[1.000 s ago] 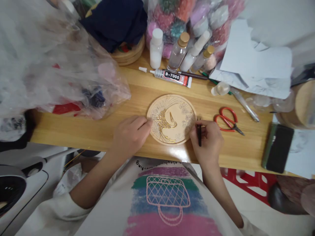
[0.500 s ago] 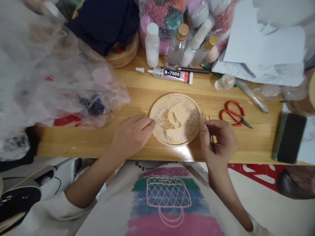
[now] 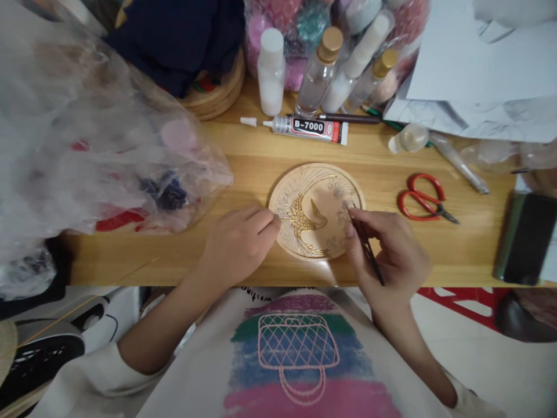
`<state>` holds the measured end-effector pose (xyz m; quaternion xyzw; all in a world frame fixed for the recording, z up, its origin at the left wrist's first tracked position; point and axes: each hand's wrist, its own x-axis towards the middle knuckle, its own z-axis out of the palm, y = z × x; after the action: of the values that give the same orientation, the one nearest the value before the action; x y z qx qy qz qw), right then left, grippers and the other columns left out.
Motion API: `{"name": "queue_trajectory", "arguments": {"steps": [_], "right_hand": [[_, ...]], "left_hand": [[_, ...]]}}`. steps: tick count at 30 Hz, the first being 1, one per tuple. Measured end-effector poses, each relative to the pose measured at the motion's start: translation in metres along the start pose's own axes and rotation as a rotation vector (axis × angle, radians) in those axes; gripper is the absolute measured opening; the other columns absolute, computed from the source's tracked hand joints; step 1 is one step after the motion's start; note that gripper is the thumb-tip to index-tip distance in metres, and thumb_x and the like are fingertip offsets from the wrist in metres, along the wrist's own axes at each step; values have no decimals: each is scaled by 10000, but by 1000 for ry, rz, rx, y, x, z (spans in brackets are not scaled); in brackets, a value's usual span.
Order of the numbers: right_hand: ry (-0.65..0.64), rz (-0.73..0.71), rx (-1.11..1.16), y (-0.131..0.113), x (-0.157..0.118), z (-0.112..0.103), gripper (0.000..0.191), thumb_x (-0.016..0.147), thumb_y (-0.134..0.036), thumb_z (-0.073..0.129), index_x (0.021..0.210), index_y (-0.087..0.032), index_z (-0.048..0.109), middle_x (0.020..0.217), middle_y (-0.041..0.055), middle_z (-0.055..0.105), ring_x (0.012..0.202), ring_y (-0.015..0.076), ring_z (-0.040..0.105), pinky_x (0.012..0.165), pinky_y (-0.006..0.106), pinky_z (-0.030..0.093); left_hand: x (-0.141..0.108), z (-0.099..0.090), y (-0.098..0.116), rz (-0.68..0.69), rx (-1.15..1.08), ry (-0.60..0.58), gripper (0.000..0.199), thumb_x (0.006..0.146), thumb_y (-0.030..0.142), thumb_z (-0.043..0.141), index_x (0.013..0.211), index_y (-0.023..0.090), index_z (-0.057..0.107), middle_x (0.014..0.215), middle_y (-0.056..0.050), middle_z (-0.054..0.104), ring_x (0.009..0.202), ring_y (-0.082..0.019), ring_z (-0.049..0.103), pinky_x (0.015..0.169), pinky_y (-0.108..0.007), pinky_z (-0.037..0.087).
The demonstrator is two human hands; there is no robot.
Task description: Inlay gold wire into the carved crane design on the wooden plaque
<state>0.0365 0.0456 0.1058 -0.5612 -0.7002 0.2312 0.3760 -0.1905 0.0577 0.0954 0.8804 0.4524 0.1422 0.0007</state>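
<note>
A round wooden plaque (image 3: 324, 235) lies on the table, carved with fine lines. Gold wire (image 3: 300, 223) outlines a crane on its left and lower part; bare carved lines show on the right. At the plaque's left edge is my left hand (image 3: 243, 244), thumb and fingers pinched together; what they hold, if anything, is too small to make out. My right hand (image 3: 391, 249) grips dark tweezers (image 3: 368, 247), whose tips hover over or touch the plaque's right side. A thin gold strand (image 3: 61, 316) runs below the table's left front edge.
Red-handled pliers (image 3: 426, 200) lie to the right, with a dark phone (image 3: 526, 238) beyond. Behind the plaque are a B-7000 glue tube (image 3: 308, 128) and several small bottles (image 3: 272, 72). A plastic bag (image 3: 174, 151) covers the left side; papers (image 3: 478, 75) lie at back right.
My right hand has brought the tweezers leftward from beside the plaque to over its right side. My left hand stays at the left edge. The whole view has shifted slightly.
</note>
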Motion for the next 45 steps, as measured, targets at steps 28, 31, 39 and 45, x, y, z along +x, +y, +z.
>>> {"name": "queue_trajectory", "arguments": {"steps": [28,31,39,45], "right_hand": [[-278,55,207,-1,15,21,122,860,-154,700,946,-220,756,936,23,785,895,161,734,822,323,616],[-284,62,206,-1,16,22,122,860,-162,699,943,-229,758,932,21,786,896,169,737,823,334,618],[-289,53,208,-1,16,23,121,857,-149,703,946,-210,758,939,30,786,905,163,731,848,326,607],[-298,64,205,-2,16,22,113,863,-150,698,949,-189,759,939,35,784,909,150,725,863,295,590]], "left_hand": [[1,-2,1,5,-2,-31,257,957,107,513,744,165,644,654,-1,575,628,-150,503,556,-319,352],[1,-2,1,1,-4,-31,276,962,111,502,731,171,640,649,1,570,628,-153,499,553,-317,346],[2,-1,2,5,16,-26,272,960,106,506,736,168,648,651,4,579,629,-145,511,565,-303,361],[2,-3,2,8,24,-20,301,978,112,461,756,165,658,640,12,573,624,-136,515,552,-299,341]]}}
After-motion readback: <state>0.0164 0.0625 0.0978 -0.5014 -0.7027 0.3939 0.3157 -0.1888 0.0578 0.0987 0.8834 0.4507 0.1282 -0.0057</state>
